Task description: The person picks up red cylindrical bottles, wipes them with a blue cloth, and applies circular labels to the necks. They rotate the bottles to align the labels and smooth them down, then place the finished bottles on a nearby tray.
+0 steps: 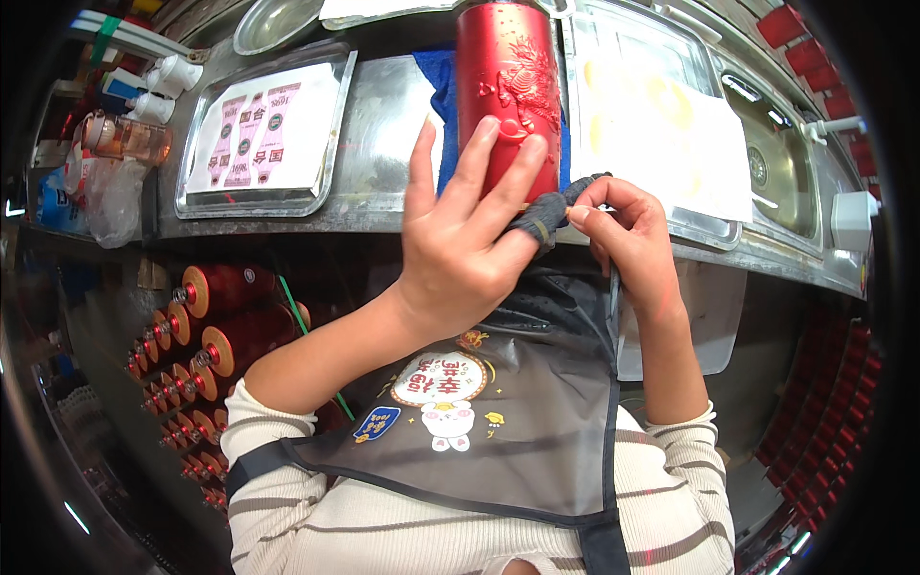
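A red cylinder (513, 77) with a raised dragon-like relief lies on a blue cloth (439, 72) on the metal counter. My left hand (470, 225) is spread over its near end, fingers stretched out. Dark grey cloth (544, 218) wraps the left thumb, with a thin yellowish band around it. Right beside that wrapped thumb, my right hand (623, 225) has thumb and forefinger pinched together. A tiny tan bit shows at their tips, too small to name.
On the left of the counter is a clear tray (333, 158) holding printed pink-and-white sheets (254, 139). To the right are a tray with white sheets (704, 158) and a metal sink (791, 192). Several red cylinders with wooden-looking ends (218, 350) are stacked below left.
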Available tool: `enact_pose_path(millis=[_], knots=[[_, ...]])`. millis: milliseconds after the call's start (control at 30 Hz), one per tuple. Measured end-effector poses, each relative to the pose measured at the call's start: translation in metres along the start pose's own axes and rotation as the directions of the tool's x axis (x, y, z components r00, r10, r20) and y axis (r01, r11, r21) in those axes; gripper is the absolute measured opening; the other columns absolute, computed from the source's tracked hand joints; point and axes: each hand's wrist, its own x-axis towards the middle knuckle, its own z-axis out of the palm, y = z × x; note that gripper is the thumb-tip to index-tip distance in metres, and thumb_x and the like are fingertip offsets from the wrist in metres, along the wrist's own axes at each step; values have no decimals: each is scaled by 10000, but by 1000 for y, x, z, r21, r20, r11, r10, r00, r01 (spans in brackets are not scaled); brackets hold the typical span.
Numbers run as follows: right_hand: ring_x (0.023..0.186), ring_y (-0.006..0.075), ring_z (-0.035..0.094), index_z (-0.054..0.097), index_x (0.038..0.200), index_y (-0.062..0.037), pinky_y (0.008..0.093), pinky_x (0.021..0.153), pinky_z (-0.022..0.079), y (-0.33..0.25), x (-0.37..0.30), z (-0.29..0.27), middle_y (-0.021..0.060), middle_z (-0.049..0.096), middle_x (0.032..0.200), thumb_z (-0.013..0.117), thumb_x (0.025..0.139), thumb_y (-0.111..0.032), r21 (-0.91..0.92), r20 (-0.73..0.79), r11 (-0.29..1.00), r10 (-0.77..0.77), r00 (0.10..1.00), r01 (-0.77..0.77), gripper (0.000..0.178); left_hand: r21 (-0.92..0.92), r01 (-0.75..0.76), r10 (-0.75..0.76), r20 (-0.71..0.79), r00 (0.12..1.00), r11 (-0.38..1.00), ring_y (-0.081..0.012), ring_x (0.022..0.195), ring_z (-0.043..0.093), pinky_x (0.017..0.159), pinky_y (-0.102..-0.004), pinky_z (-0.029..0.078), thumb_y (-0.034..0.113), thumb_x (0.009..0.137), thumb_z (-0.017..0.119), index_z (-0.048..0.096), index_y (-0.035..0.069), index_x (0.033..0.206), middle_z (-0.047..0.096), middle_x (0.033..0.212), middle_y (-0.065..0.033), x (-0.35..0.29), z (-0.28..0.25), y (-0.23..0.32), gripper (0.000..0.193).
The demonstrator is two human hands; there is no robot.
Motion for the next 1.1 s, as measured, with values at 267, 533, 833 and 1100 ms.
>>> enact_pose_path(millis=[267, 533, 833, 1100], knots=[[549, -16, 450, 653, 872, -53, 170, 463, 307, -5, -1, 3, -70, 572, 714, 707, 904, -140, -7, 7, 1000, -5, 1000, 5, 108, -243, 259, -279, -51, 959, 935, -390, 1283, 596, 1144, -635, 303, 179, 685, 897, 687, -13, 1241, 605, 1394, -226, -16, 8, -16, 624], [615, -16, 491, 651, 872, -17, 172, 542, 362, -32, -14, 8, -46, 613, 762, 703, 902, -91, -11, 24, 998, -56, 998, 56, 95, -252, 337, -351, -12, 936, 907, -373, 1175, 662, 1132, -632, 329, 112, 737, 881, 716, -37, 1147, 638, 1333, -250, -60, -3, -9, 466], [658, 2, 545, 648, 886, 1, 171, 569, 411, -17, -9, 3, -12, 642, 785, 698, 911, -70, 12, -40, 1000, -3, 999, 3, 90, -194, 215, -220, -4, 975, 957, -374, 1206, 650, 1137, -631, 310, 64, 746, 852, 733, -28, 1063, 612, 1372, -254, -53, 0, -12, 351], [706, 15, 564, 649, 892, 4, 169, 614, 437, -15, -7, 2, -3, 648, 830, 693, 914, -60, 21, -31, 999, 32, 999, -32, 81, -110, 82, -82, 2, 997, 991, -425, 1245, 615, 1136, -647, 279, 32, 698, 847, 747, 61, 1122, 592, 1401, -249, -30, -6, -11, 437]])
